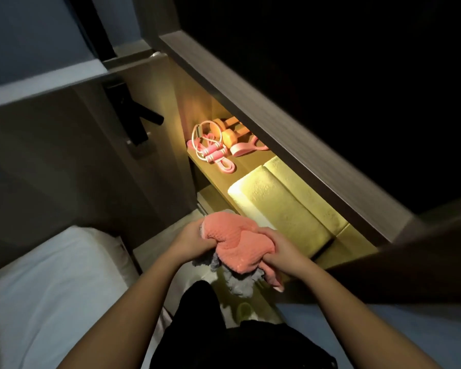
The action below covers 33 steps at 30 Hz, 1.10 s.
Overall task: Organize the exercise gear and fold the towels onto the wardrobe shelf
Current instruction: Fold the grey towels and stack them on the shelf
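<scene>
Wardrobe (250,107): wood-grain frame running diagonally across the view, upper interior dark, one lower level lit warm yellow. Bed (43,288): white sheet, lower left, beside the wardrobe's side panel. Door (51,161): dull brown, left of the wardrobe, with a black lever handle (141,115). Wardrobe shelf (253,159): the lit level, carrying gear at its far left end and towels nearer the person. Folded towels (285,209): two pale pieces lying side by side on the shelf, long edges touching, tinted yellow by the light. Person's dark garment (224,328): bottom centre, under both bare forearms. Coral towel (234,243): waffle-textured, bunched and unfolded, held in the air in front of the shelf's front edge and not on it. Grey towel (237,283): fluffy, hanging crumpled directly under the coral one and touching it. Left hand (192,241): fingers curled tight into the coral towel's left side. Right hand (277,249): fingers closed round the coral towel's right side, with a tail of the cloth hanging below the wrist. Orange dumbbells (229,131): a pair at the back left of the shelf, partly hidden by the frame. Pink strap handle (246,147): just in front of the dumbbells. Pink skipping rope (210,147): coiled, handles together, left of the dumbbells. Pink resistance band (228,166): flat loop at the shelf's front, touching the rope.
</scene>
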Motion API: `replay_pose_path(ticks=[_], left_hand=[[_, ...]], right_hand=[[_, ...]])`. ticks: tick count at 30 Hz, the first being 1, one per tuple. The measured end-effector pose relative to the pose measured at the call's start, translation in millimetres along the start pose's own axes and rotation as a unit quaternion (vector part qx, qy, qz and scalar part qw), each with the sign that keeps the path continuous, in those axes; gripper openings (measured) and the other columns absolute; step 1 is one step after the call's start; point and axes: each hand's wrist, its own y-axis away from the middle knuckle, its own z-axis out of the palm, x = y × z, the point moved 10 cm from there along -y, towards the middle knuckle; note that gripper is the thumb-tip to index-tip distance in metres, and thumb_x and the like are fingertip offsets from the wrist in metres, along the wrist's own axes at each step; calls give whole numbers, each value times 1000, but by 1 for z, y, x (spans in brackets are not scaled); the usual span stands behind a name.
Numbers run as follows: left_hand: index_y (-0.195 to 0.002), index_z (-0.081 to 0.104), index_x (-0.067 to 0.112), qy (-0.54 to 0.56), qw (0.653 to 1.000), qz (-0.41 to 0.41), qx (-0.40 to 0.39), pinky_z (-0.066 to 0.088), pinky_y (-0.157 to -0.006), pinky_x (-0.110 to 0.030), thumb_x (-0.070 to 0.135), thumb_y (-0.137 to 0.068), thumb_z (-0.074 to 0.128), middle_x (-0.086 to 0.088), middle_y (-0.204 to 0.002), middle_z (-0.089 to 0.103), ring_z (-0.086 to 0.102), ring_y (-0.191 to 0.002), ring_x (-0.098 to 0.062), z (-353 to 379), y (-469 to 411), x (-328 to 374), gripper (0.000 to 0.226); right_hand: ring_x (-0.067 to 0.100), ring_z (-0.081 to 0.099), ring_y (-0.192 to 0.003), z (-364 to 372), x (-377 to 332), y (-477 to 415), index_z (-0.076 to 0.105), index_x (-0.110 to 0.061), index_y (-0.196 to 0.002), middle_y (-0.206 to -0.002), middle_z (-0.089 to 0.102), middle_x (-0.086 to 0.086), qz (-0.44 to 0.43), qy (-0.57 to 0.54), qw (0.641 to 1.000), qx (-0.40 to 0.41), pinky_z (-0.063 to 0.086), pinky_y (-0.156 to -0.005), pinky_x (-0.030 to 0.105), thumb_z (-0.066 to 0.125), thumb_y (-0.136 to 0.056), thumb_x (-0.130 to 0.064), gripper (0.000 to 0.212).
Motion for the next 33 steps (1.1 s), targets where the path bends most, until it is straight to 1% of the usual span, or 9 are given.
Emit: replay_pose_path(ticks=[3,6,10,14,17,20,24,28,33], left_hand=[[-117,62,29,-39,997,17,-61,52,-76,-28,20,-76,71,2,-97,67,62,-87,-13,-17,-47,-4,43],[-124,59,27,-86,987,42,-127,53,-87,-38,23,-77,71,-1,-104,66,62,-96,-18,-33,-93,-12,49],[-126,59,25,-142,967,97,-189,51,-92,-37,25,-79,71,-2,-108,65,61,-101,-19,-38,-140,-21,48],[-122,60,28,-117,959,132,-221,51,-92,-35,27,-81,74,5,-104,66,62,-98,-13,-22,-163,-44,43],[-119,62,26,-77,962,155,-209,52,-85,-31,26,-81,76,4,-104,69,63,-97,-12,-5,-168,-74,41],[-106,65,25,-13,960,193,-200,48,-75,-21,25,-78,78,6,-97,69,63,-88,-3,9,-158,-106,31],[-96,65,27,63,943,235,-227,47,-63,-9,16,-83,76,12,-90,69,63,-74,10,12,-125,-153,21],[-92,64,27,107,924,259,-259,50,-66,-22,24,-82,76,11,-87,69,66,-75,2,-14,-86,-191,16],[-91,63,25,150,897,298,-290,52,-64,-14,90,-30,69,14,-80,71,67,-76,3,-52,-27,-216,90]], right_hand=[[17,54,-113,4,1,-33,52,-36,-130,-126,56,3,31,-11,999,36,45,-96,32,62,-76,-5,63],[13,55,-111,14,5,-62,51,-50,-121,-124,58,0,67,-60,991,98,43,-87,21,61,-78,-3,64],[-5,60,-103,32,0,-86,55,-67,-106,-110,64,-28,79,-133,971,183,43,-79,8,60,-79,-5,68],[-20,53,-103,53,-4,-87,53,-71,-107,-108,56,-47,71,-144,958,239,39,-79,0,63,-72,-24,59],[-14,56,-101,78,22,-78,56,-66,-107,-107,62,-36,90,-139,946,280,41,-78,4,65,-71,-17,61],[3,59,-107,119,49,-64,57,-41,-118,-116,64,-10,97,-131,932,325,45,-88,21,68,-73,3,63],[-15,56,-93,184,46,-37,57,-30,-113,-108,63,-15,88,-136,907,388,42,-80,9,65,-64,-3,56],[-8,58,-94,252,29,-9,59,-34,-109,-109,63,-13,77,-157,892,417,44,-80,9,64,-71,13,60],[0,61,-98,311,-11,27,61,-32,-114,-106,66,-18,66,-215,878,423,49,-74,15,60,-73,-5,49]])
